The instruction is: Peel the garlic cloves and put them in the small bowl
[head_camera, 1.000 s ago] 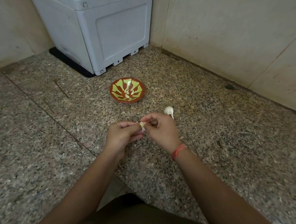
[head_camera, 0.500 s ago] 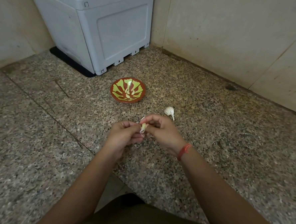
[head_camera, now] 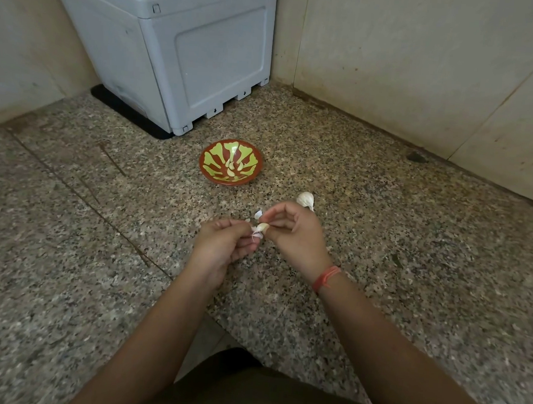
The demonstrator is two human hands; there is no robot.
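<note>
- Garlic clove point(head_camera: 262, 227), pale and partly skinned, is pinched between both hands above a speckled granite surface point(head_camera: 68, 252).
- Left hand point(head_camera: 222, 246) has its fingers curled, gripping the clove's lower end, where papery skin hangs loose.
- Right hand point(head_camera: 294, 234) pinches the clove's upper end between thumb and forefinger; a red thread band point(head_camera: 326, 277) circles its wrist.
- A flake of skin point(head_camera: 258, 214) shows just beyond the right fingertips.
- Small bowl point(head_camera: 212, 176), red with a green pattern, lies ahead of the left hand and holds several peeled cloves point(head_camera: 231, 168).
- More unpeeled garlic point(head_camera: 305, 200) lies just beyond the right hand.
- Peeling seems to be under way. The next move calls for stripping the remaining skin, then reaching forward to drop the clove in the bowl.
</note>
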